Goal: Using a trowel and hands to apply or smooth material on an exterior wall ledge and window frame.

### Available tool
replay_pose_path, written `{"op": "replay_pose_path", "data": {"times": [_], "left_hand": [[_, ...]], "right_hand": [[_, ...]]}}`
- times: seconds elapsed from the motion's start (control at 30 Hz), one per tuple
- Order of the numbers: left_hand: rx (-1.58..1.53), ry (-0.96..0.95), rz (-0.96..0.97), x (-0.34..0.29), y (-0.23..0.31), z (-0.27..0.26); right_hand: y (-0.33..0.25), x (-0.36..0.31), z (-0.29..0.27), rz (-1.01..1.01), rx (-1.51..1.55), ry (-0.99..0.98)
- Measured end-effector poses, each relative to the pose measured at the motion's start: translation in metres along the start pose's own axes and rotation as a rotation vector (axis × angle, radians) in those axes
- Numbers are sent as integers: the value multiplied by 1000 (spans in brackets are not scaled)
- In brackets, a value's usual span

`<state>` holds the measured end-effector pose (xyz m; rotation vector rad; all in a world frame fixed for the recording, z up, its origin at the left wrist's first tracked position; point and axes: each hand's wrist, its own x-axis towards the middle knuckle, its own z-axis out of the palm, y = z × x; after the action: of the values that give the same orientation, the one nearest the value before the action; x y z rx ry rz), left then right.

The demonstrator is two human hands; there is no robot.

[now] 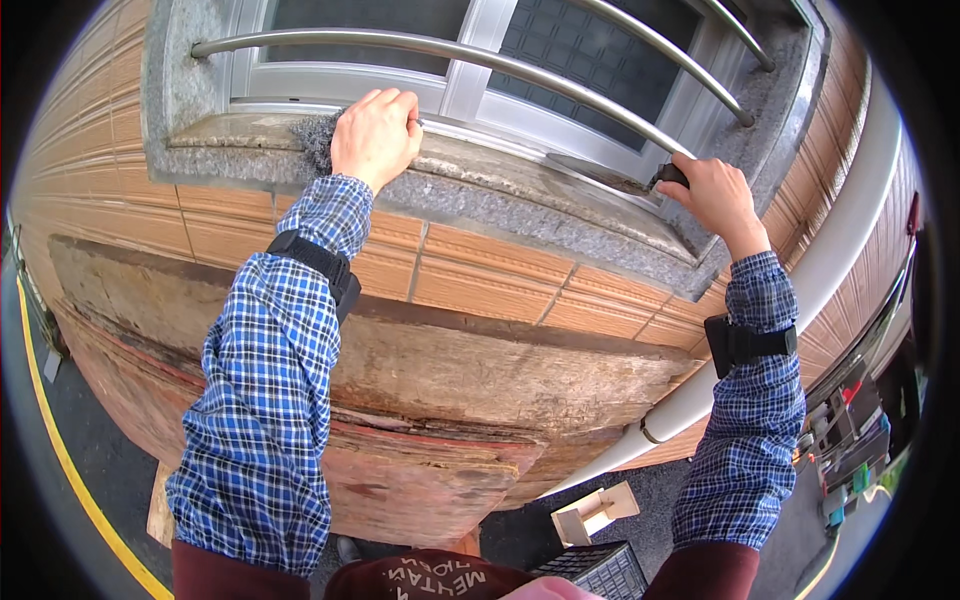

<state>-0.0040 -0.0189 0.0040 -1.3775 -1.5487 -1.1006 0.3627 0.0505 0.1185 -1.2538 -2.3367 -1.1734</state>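
My left hand (376, 138) is closed around a grey, fuzzy scouring pad (318, 140), pressed to the stone window sill (235, 135). Part of the pad is hidden beneath the palm. Toward the sill's right end, my right hand (716, 195) grips the dark handle of a trowel (605, 175). Its flat metal blade points left and lies along the sill, close to the window's lower frame. Curved metal bars (420, 42) cross in front of the sliding window (465, 90), and the right hand is just below the end of one bar.
Below the sill, weathered wooden boards (460, 375) lean against the orange tiled wall (490, 270). A white pipe (855, 215) runs down at the right. Near my feet are a black plastic crate (605, 572) and a small wooden box (595, 512). Cluttered items (850, 440) stand farther right.
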Motion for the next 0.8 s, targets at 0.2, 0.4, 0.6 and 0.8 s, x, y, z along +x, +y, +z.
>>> {"op": "replay_pose_path", "data": {"times": [0.2,0.4,0.6,0.8], "left_hand": [[10,0,-4,-1,-5,6],[6,6,-2,0,1,3],[-1,17,2,-1,0,4],[16,-1,-3,0,-4,6]], "right_hand": [[4,4,-7,-11,34,-36],[3,18,-13,-27,51,-35],[14,15,-11,5,40,-64],[15,9,7,28,79,-40]]}}
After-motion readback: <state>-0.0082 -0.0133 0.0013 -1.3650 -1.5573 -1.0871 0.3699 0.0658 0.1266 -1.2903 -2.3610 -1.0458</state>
